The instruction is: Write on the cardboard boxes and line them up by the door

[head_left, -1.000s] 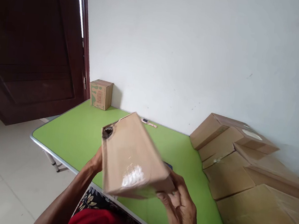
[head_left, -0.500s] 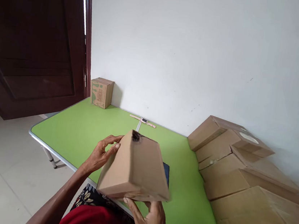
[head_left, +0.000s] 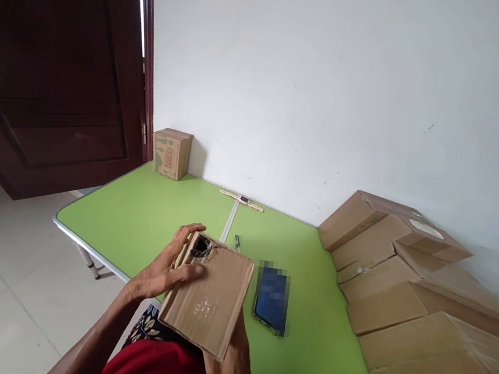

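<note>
Green tabletop (head_left: 137, 215), white wall (head_left: 288, 94) behind. Left hand (head_left: 165, 269) and right hand (head_left: 235, 361) both clamped on a box (head_left: 210, 303) at the near edge, left thumb on its holed face. Blue object (head_left: 273, 299), pixelated, just right; pen (head_left: 237, 243) and watch (head_left: 243, 200) beyond; printed box (head_left: 171, 154), far left corner; box pile (head_left: 382, 294), right.

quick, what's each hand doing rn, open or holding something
Left hand: holding the cardboard box, thumb on its face.
Right hand: against the box's right side, fingers hidden; grip cannot be told.

Deep-red top (head_left: 154, 368), bare forearms (head_left: 93, 330)
</note>
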{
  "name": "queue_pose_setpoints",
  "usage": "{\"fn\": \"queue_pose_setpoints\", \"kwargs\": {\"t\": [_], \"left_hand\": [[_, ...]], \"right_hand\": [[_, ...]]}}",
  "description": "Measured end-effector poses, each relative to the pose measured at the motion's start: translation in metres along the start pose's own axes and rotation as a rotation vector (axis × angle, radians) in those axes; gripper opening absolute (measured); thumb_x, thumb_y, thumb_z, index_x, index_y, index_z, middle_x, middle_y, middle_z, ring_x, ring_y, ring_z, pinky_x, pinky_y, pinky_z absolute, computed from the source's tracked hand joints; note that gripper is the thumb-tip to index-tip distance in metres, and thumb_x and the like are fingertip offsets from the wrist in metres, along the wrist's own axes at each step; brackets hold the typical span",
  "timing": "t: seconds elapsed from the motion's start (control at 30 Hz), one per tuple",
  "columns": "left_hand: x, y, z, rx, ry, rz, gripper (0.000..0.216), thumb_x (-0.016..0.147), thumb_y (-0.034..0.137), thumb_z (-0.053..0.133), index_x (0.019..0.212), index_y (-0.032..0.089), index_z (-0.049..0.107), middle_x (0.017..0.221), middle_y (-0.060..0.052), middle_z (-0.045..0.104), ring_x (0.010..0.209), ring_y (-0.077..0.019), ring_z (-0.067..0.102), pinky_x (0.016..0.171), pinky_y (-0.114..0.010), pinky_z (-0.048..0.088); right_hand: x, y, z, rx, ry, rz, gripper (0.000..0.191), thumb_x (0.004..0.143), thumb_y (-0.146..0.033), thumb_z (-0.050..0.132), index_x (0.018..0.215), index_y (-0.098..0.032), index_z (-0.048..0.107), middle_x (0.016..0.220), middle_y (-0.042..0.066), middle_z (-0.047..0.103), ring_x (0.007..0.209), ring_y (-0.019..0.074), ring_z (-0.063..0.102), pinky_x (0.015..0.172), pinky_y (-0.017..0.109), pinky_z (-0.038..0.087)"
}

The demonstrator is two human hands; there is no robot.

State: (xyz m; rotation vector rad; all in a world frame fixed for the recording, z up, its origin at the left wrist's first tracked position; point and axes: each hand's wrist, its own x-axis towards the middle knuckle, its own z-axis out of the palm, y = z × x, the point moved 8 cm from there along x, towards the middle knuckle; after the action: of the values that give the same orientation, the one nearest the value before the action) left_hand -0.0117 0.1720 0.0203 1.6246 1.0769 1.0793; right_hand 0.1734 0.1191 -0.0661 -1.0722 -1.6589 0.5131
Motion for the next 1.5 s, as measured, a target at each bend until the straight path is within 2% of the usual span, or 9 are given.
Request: {"fn": "queue_pose_setpoints", "kwargs": {"t": [0.17, 0.27, 0.43, 0.6, 0.77, 1.0, 1.23, 1.4, 1.5], "left_hand": [[-0.006, 0.0, 0.006, -0.051, 0.026, -0.013, 0.069, 0.092, 0.045, 0.071, 0.153, 0.026, 0.044, 0.157, -0.012, 0.049, 0.148, -0.0372, 0.043, 0.125, -0.054, 0.032], [-0.007, -0.001, 0.01, -0.096, 0.029, -0.018, 0.068, 0.094, 0.046, 0.07, 0.154, 0.027, 0.045, 0.163, -0.012, 0.045, 0.153, -0.0384, 0.038, 0.128, -0.056, 0.027], [-0.011, -0.001, 0.011, 0.014, 0.087, -0.04, 0.064, 0.104, 0.052, 0.056, 0.163, 0.032, 0.04, 0.173, -0.008, 0.034, 0.163, -0.0361, 0.022, 0.133, -0.057, 0.014], [-0.02, 0.008, 0.029, 0.09, 0.034, 0.005, 0.07, 0.105, 0.053, 0.057, 0.168, 0.038, 0.031, 0.178, -0.003, 0.026, 0.167, -0.0354, 0.009, 0.135, -0.059, 0.009], [-0.027, 0.011, 0.043, 0.09, 0.012, 0.03, 0.069, 0.107, 0.054, 0.052, 0.169, 0.039, 0.028, 0.18, 0.0, 0.023, 0.168, -0.0324, 0.0, 0.136, -0.057, 0.004], [-0.037, 0.027, 0.021, 0.063, 0.166, 0.026, 0.057, 0.104, 0.056, 0.054, 0.157, 0.036, 0.05, 0.17, -0.006, 0.04, 0.162, -0.0395, 0.021, 0.132, -0.061, 0.017], [-0.057, 0.02, -0.008, 0.129, 0.174, -0.21, 0.047, 0.098, 0.063, 0.059, 0.138, 0.039, 0.066, 0.158, -0.004, 0.056, 0.152, -0.0405, 0.041, 0.125, -0.054, 0.032], [-0.056, 0.014, -0.005, 0.073, 0.219, -0.303, 0.053, 0.094, 0.065, 0.063, 0.137, 0.034, 0.068, 0.142, -0.006, 0.069, 0.123, -0.0362, 0.064, 0.099, -0.042, 0.053], [-0.053, 0.014, -0.004, 0.076, 0.243, -0.306, 0.05, 0.094, 0.062, 0.063, 0.132, 0.031, 0.072, 0.129, -0.006, 0.075, 0.106, -0.033, 0.069, 0.087, -0.038, 0.055]], "right_hand": [[0.018, -0.019, -0.04, 0.367, -0.106, 0.26, 0.068, 0.099, -0.063, 0.046, 0.16, -0.034, 0.045, 0.167, 0.01, 0.045, 0.148, 0.0382, 0.051, 0.107, 0.051, 0.057], [0.046, -0.044, -0.057, 0.242, -0.117, 0.226, 0.065, 0.102, -0.065, 0.043, 0.16, -0.035, 0.047, 0.171, 0.006, 0.039, 0.157, 0.0359, 0.037, 0.118, 0.052, 0.047], [0.085, -0.071, -0.058, -0.074, -0.014, 0.174, 0.055, 0.101, -0.059, 0.058, 0.142, -0.024, 0.06, 0.138, 0.014, 0.067, 0.124, 0.0309, 0.067, 0.098, 0.043, 0.06], [0.093, -0.087, -0.054, -0.381, 0.131, 0.051, 0.066, 0.096, -0.065, 0.061, 0.141, -0.017, 0.054, 0.128, 0.019, 0.068, 0.118, 0.0374, 0.066, 0.097, 0.052, 0.056], [0.092, -0.09, -0.049, -0.449, 0.074, 0.023, 0.032, 0.095, -0.044, 0.063, 0.117, -0.021, 0.065, 0.11, 0.012, 0.072, 0.102, 0.0325, 0.069, 0.089, 0.046, 0.055], [0.096, -0.106, -0.042, -0.402, -0.018, 0.14, 0.023, 0.092, -0.041, 0.066, 0.1, -0.02, 0.068, 0.099, 0.01, 0.075, 0.089, 0.0301, 0.072, 0.083, 0.042, 0.053], [0.077, -0.108, -0.015, -0.317, -0.153, 0.197, 0.023, 0.101, -0.044, 0.063, 0.098, -0.022, 0.067, 0.093, 0.005, 0.072, 0.087, 0.0275, 0.071, 0.08, 0.038, 0.05], [0.07, -0.092, -0.014, -0.194, -0.188, 0.219, 0.032, 0.105, -0.051, 0.055, 0.096, -0.022, 0.065, 0.092, 0.004, 0.07, 0.085, 0.0248, 0.068, 0.077, 0.035, 0.049], [0.072, -0.082, -0.021, -0.055, -0.193, 0.246, 0.034, 0.106, -0.052, 0.054, 0.093, -0.023, 0.065, 0.091, 0.003, 0.07, 0.083, 0.0216, 0.068, 0.075, 0.032, 0.049]]}}
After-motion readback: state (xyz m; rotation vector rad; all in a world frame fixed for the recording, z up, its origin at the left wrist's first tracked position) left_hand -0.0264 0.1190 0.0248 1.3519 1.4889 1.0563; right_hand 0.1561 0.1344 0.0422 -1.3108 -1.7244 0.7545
